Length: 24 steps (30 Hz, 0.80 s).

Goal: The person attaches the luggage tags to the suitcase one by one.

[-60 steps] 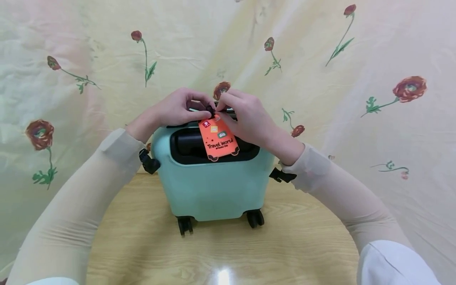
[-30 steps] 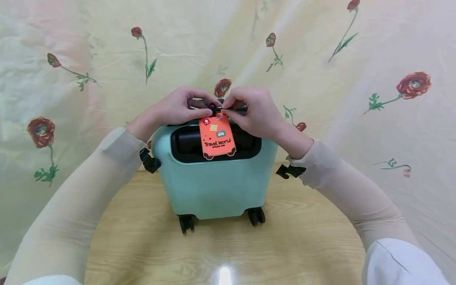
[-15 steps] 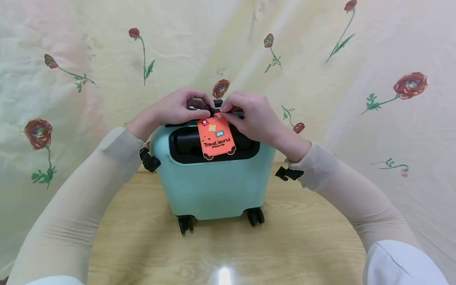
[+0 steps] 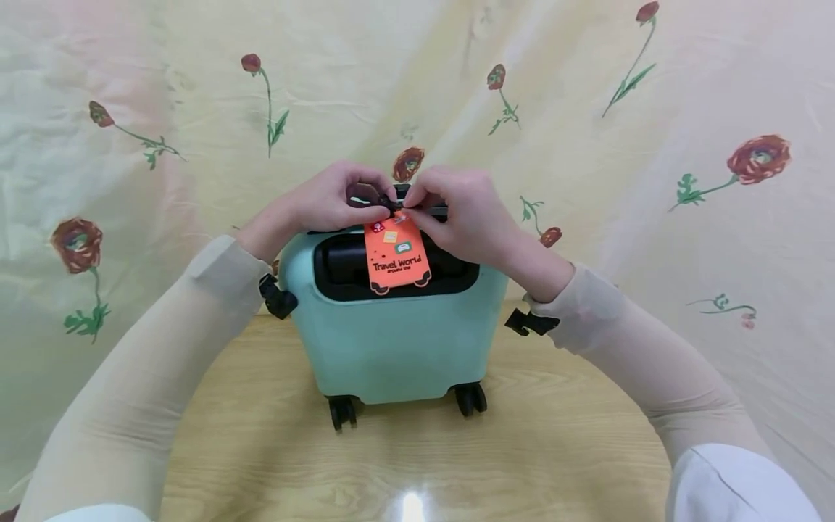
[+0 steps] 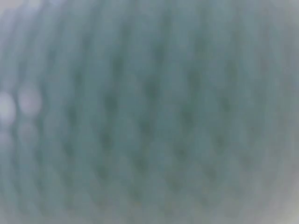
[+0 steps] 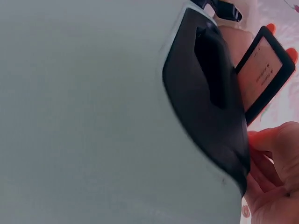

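A mint-green suitcase [image 4: 398, 344] stands upright on its black wheels in the head view. An orange luggage tag [image 4: 398, 254] with "Travel World" printed on it hangs over the black recess near the suitcase's top. My left hand [image 4: 329, 199] pinches the tag's black strap [image 4: 394, 206] between thumb and fingers. From the other side, my right hand [image 4: 466, 210] pinches that strap close to the left fingertips. The right wrist view shows the dark-framed back of the tag [image 6: 262, 74] beyond the suitcase edge. Only a blurred ridged green surface [image 5: 149, 112] fills the left wrist view.
Underneath the suitcase is a wooden table [image 4: 417, 457] with a glare spot at the front. A flower-printed cloth [image 4: 574, 145] hangs close behind. Black camera straps [image 4: 277, 296] show at both wrists.
Two seconds ago the tag leaned down to the right; now it hangs straighter. My right hand has shifted slightly right, along the strap, while my left hand has stayed nearly in place.
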Motion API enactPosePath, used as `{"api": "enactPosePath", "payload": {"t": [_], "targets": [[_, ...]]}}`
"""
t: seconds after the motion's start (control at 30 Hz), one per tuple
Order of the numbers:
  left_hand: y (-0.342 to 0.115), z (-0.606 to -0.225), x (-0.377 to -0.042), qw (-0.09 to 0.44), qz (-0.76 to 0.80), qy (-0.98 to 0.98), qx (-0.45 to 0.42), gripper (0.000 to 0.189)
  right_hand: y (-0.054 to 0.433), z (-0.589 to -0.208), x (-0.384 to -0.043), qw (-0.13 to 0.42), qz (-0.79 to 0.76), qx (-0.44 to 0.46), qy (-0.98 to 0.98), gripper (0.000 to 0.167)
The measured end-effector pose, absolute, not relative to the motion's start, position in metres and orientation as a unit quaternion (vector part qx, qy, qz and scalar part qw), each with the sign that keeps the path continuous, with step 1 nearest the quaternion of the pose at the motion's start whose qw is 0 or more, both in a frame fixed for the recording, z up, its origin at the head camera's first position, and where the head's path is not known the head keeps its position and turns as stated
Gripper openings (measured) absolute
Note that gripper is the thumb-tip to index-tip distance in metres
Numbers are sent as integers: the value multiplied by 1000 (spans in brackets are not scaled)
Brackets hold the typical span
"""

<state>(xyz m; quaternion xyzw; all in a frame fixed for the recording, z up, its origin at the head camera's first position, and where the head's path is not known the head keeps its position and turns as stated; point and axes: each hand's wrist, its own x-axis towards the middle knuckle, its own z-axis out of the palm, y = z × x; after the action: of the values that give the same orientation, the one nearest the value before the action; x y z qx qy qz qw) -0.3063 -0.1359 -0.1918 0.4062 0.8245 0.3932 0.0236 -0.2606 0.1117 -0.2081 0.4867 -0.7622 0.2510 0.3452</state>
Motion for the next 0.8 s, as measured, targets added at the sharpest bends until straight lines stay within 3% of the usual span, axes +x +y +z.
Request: {"api": "enactPosePath", "payload": {"t": [0.8], "targets": [[-139,-197,-309,18,403,812,422,23,100,-216,-251,368,200,483,-769,10]]}}
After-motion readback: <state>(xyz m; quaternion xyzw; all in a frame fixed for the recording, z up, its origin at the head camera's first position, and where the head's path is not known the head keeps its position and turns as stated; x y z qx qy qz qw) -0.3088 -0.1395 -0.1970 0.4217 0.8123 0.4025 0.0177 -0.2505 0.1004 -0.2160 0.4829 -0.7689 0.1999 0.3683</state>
